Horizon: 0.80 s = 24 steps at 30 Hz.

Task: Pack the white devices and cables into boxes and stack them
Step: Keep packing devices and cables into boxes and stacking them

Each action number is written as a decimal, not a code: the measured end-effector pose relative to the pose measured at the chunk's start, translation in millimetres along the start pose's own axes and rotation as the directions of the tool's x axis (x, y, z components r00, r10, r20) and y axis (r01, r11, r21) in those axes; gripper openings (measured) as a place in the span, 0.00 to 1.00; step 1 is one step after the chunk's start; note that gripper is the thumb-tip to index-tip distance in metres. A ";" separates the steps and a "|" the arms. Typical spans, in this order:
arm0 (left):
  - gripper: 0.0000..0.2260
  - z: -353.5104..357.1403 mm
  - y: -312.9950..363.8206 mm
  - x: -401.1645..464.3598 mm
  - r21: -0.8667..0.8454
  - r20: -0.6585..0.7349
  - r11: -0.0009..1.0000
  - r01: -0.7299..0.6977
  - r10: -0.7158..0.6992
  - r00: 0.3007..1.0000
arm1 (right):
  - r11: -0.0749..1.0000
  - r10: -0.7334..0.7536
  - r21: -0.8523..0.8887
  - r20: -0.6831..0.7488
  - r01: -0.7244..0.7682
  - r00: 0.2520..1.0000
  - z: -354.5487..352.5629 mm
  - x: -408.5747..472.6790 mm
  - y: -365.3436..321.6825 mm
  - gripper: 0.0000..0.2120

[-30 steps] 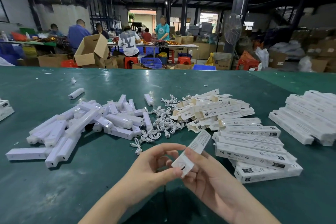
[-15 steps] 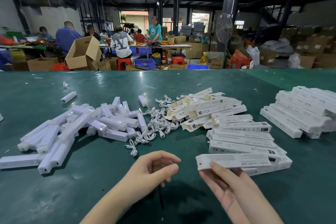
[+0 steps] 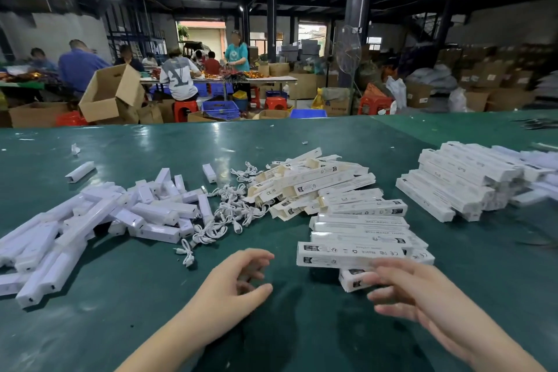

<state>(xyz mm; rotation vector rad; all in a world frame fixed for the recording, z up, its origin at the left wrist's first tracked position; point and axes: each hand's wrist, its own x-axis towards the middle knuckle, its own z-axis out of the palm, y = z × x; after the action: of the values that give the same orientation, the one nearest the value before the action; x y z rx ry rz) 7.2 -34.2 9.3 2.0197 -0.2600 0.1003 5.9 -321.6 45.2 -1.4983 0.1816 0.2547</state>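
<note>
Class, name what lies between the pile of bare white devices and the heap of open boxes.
Head view: a tangle of white cables lies between them on the green table.

box (image 3: pixel 351 254) now stacked, right hand (image 3: pixel 422 296) seemingly released

Table (image 3: pixel 302 142) ran across the whole near field. Loose devices (image 3: pixel 120 214) were heaped on it at left, one stray device (image 3: pixel 80 171) lying apart behind that heap. Cables (image 3: pixel 232 214) sat tangled just right of the devices, between them and the open boxes (image 3: pixel 311 181) piled at centre. Closed boxes (image 3: pixel 359 238) were stacked in front of the open ones. Second stack of boxes (image 3: pixel 462 181) lay well apart at far right. Left hand (image 3: pixel 235 281) was near the front edge, right hand (image 3: pixel 422 290) to its right, just before the closed stack.
</note>
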 end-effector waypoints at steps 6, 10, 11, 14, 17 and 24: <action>0.34 42.5 25.9 36.4 0.236 0.128 0.966 -0.102 0.073 0.989 | 0.961 -0.148 -0.258 -0.188 0.097 0.971 -11.1 5.2 9.8 0.11; 0.36 69.2 33.5 58.2 0.205 0.134 0.975 -0.089 0.062 0.989 | 0.672 -0.513 -0.709 -0.237 0.214 0.825 -23.7 13.8 6.1 0.32; 0.35 72.3 34.5 61.7 0.205 0.118 0.975 -0.086 0.063 0.991 | 0.635 -0.506 -0.741 -0.187 0.217 0.842 -28.2 18.3 4.5 0.40; 0.34 78.8 37.4 68.3 0.118 0.078 0.993 -0.029 0.019 0.997 | 0.615 -0.351 -0.765 -0.050 0.190 0.935 -39.9 35.0 0.9 0.55; 0.36 92.7 38.8 69.7 0.042 0.072 0.999 0.020 -0.023 0.997 | 0.698 -0.289 -0.657 0.105 0.285 0.951 -51.9 52.4 -6.3 0.44; 0.37 120.1 50.3 68.5 0.029 0.018 0.996 0.079 -0.080 0.997 | 0.890 -0.147 -0.437 -0.005 0.130 0.989 -78.7 90.7 -44.1 0.48</action>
<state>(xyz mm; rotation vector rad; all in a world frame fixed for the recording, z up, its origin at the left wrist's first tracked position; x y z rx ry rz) 57.2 -172.5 12.2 2.0577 -0.1908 0.0352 108.2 -397.5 57.3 -1.9555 0.0464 0.1558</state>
